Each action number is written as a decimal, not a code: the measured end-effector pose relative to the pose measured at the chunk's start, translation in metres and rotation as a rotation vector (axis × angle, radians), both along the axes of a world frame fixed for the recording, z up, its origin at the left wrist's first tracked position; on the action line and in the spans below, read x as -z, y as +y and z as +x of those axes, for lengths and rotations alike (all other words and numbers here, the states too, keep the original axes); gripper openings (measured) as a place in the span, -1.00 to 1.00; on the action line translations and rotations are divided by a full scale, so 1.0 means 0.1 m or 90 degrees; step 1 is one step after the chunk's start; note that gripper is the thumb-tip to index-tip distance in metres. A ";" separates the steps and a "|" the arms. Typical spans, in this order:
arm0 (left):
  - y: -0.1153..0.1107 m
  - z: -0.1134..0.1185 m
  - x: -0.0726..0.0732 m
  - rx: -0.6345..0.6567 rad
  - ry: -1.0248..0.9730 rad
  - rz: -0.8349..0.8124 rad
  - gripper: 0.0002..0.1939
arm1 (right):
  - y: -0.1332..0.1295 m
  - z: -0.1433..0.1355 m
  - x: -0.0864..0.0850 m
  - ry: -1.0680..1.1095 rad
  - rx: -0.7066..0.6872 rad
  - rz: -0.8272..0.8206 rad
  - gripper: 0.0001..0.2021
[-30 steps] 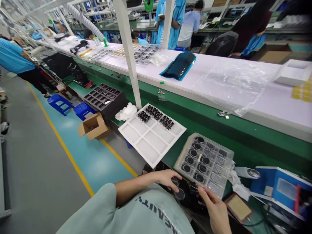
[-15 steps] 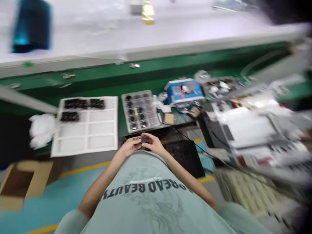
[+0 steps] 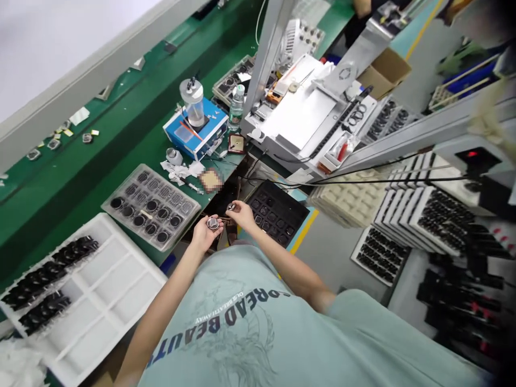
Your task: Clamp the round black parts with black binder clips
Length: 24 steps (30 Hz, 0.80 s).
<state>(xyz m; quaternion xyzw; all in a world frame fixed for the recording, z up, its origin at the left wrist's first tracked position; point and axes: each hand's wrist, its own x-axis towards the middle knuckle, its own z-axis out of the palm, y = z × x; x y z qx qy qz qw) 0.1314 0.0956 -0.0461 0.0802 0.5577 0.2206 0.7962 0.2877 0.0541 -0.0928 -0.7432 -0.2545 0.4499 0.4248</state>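
Observation:
My left hand (image 3: 206, 234) is turned palm up, with a round, silver-rimmed watch case (image 3: 213, 223) resting on its fingers. My right hand (image 3: 243, 216) pinches a small metallic part (image 3: 231, 207) between thumb and fingertips; its exact kind is too small to tell. The two hands are close together but apart, in front of my body at the bench edge. Left of them lies a clear plastic tray (image 3: 171, 200) with round black pieces in several pockets. A black tray (image 3: 300, 207) with square pockets lies beyond my right forearm, lower than the bench.
A white divided tray (image 3: 116, 274) holds rows of black pieces at left. On the green bench stand a blue box (image 3: 217, 126), a water bottle (image 3: 236, 107) and a small jar (image 3: 174, 156). A white machine (image 3: 290, 115) and a metal post (image 3: 268, 51) rise behind. Cables (image 3: 363, 181) cross at right.
The view has swung to the right and become sharper. My hands were together around a small dark piece; now they are apart, each holding something, with the left palm opened upward.

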 end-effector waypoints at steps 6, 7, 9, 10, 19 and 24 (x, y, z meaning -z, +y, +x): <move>0.27 0.47 0.24 -0.056 0.028 -0.070 -0.84 | -0.01 0.60 0.20 -0.168 0.048 -0.057 -0.48; 0.31 0.54 0.29 -0.063 0.039 -0.074 -0.84 | -0.09 0.69 0.21 -0.154 0.075 -0.058 -0.45; 0.38 0.65 0.39 -0.078 0.060 -0.074 -0.83 | -0.28 0.85 0.22 -0.115 0.140 -0.057 -0.41; 0.40 0.69 0.43 -0.082 0.069 -0.073 -0.81 | -0.36 0.92 0.22 -0.087 0.174 -0.052 -0.38; 0.30 0.27 0.24 0.027 0.024 -0.061 -0.78 | -0.51 0.91 -0.17 0.398 0.158 0.116 -0.55; -0.14 -0.76 -0.13 0.230 0.046 0.070 -0.68 | -0.21 0.52 -0.39 0.497 -0.004 0.112 -0.58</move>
